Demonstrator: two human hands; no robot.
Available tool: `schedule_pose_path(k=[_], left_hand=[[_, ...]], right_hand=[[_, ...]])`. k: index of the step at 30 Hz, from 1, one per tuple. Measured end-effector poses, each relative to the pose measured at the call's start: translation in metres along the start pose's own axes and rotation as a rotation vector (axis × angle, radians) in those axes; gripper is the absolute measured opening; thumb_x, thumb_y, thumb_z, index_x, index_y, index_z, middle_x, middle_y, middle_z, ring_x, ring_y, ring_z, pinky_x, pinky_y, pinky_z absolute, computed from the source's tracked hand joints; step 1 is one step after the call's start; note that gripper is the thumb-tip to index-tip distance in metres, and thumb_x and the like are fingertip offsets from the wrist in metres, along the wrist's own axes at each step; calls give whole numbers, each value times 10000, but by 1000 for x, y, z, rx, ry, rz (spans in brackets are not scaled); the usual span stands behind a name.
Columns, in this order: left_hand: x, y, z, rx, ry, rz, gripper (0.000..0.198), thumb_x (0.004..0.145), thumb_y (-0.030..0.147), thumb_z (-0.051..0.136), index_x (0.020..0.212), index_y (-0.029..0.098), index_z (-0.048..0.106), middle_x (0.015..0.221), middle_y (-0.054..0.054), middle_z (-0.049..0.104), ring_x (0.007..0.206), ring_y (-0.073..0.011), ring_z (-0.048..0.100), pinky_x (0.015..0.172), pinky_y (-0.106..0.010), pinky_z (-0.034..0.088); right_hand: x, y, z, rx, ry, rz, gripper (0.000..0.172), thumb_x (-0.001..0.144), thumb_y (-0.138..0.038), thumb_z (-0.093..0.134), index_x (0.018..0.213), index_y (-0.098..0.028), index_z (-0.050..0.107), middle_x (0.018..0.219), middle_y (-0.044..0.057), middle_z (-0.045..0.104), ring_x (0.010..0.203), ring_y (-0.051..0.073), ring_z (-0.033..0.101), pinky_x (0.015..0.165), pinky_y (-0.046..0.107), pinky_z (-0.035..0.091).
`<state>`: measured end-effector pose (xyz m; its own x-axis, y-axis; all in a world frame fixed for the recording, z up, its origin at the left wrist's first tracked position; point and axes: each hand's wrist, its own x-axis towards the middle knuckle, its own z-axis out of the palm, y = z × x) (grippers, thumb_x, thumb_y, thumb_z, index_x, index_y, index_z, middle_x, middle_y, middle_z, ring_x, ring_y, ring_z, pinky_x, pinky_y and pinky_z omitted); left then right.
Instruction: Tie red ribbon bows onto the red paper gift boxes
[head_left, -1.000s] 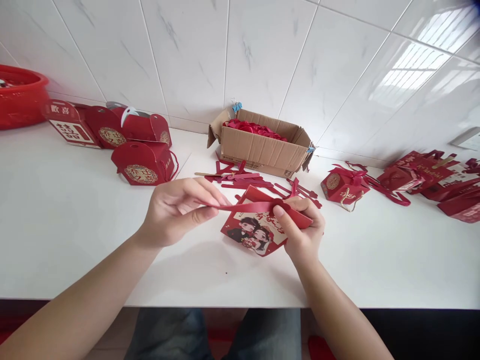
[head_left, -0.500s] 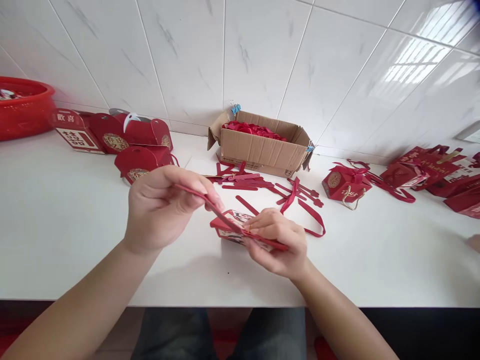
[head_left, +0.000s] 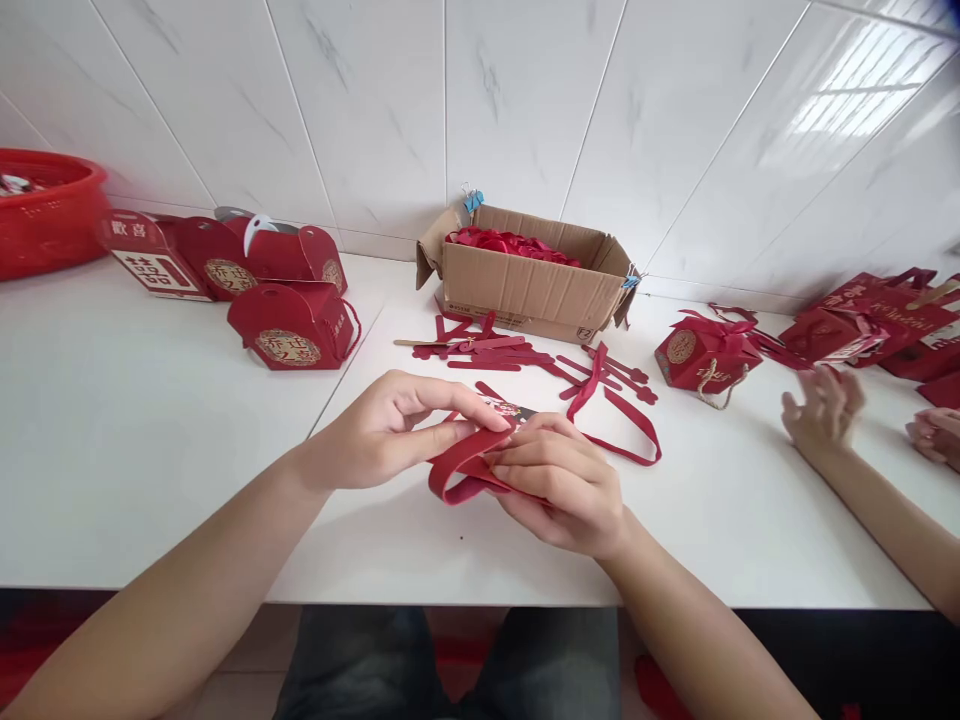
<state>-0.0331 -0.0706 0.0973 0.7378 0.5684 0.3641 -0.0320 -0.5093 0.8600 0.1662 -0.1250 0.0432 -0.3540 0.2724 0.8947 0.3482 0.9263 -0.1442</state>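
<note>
A flat red strap (head_left: 450, 468) is bent into a loop between my hands, above the white table. My left hand (head_left: 390, 425) pinches one end of the strap between thumb and fingers. Wrapped round the other end, my right hand (head_left: 562, 480) covers much of it. A small box with a printed picture (head_left: 510, 408) stands just behind my hands, mostly hidden by them. Beyond it lies a loose pile of red strips (head_left: 495, 350). To the right of the pile, a red ribbon (head_left: 637, 440) curls on the table.
A cardboard box (head_left: 517, 285) holding red ribbon stands against the wall. Red gift boxes (head_left: 289, 330) are at left, near a red basin (head_left: 49, 215). At right are a red box with a rope handle (head_left: 705, 355), more red bags and another person's hands (head_left: 821, 410).
My left hand has come down and to the right, curling the once straight strap into a loop. At right, another person's hands have reached into view.
</note>
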Motion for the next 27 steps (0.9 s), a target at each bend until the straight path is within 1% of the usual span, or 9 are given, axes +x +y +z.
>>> schedule_pose_path(k=[2,3,6,8,11,15,19,27], left_hand=[[0,-2,0,-43,-19,4,214,828,143,637,1017,190,728,1000,-66,748,933,-189,699,818,-265,579],[0,-3,1,-55,-11,1,218,806,142,665,1008,190,731,984,-66,748,914,-186,700,799,-258,580],[1,-6,6,-48,62,-26,148,777,135,701,901,193,759,907,-57,740,854,-166,690,729,-226,574],[1,-7,9,-45,101,-44,109,781,140,700,846,195,768,885,-55,738,847,-163,687,727,-227,569],[0,-6,12,-71,125,-120,87,793,167,699,838,190,769,867,-54,756,822,-169,701,732,-241,576],[0,-2,13,-92,160,-207,85,801,206,698,825,171,772,844,-60,765,785,-174,711,693,-233,580],[1,0,15,-110,166,-208,75,781,204,720,819,173,776,831,-52,765,773,-166,709,671,-214,575],[0,-4,15,-176,135,-211,87,815,188,679,824,179,765,849,-48,758,791,-157,700,678,-215,570]], right_hand=[[0,0,0,17,15,15,198,764,-49,692,924,-130,609,812,92,737,830,183,713,755,351,570],[0,0,0,20,14,24,194,767,-49,689,924,-128,608,814,95,735,823,181,712,753,353,572],[1,-1,-1,15,16,48,173,784,-59,674,922,-138,607,802,89,726,791,172,706,738,356,576],[1,-1,-1,9,29,62,164,796,-73,666,924,-156,606,789,68,717,768,164,697,725,355,579],[2,-2,-1,0,48,87,150,811,-86,648,928,-171,611,804,58,698,746,160,684,687,343,585],[1,-3,0,-29,61,120,155,811,-72,640,935,-164,628,838,61,629,798,167,674,681,318,595],[-1,-4,-2,-50,65,138,190,807,-68,645,964,-174,630,843,41,562,837,164,665,702,302,608],[0,-4,-1,-37,73,144,214,781,-62,662,960,-176,635,847,45,596,815,170,665,688,309,605]])
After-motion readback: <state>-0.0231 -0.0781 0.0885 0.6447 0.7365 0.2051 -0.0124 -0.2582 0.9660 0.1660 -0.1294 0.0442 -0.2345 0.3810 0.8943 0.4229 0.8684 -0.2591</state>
